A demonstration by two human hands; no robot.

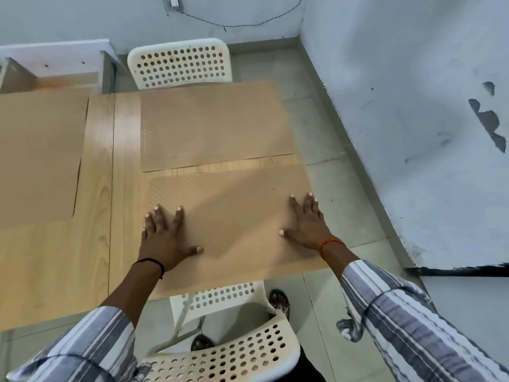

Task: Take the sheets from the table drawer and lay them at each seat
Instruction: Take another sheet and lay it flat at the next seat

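A tan textured sheet (234, 213) lies flat on the near right end of the wooden table (99, 244), in front of the near chair. My left hand (165, 238) presses palm down on its left part, fingers spread. My right hand (305, 221) rests flat on its right edge, fingers apart. A second tan sheet (214, 125) lies beyond it at the far seat. A third sheet (38, 155) covers the table's left side. No drawer shows.
A white perforated chair (179, 64) stands at the far side of the table. Another white perforated chair (228, 340) is right below me, against my legs. A scuffed wall (413, 133) runs along the right, with tiled floor (330, 175) between it and the table.
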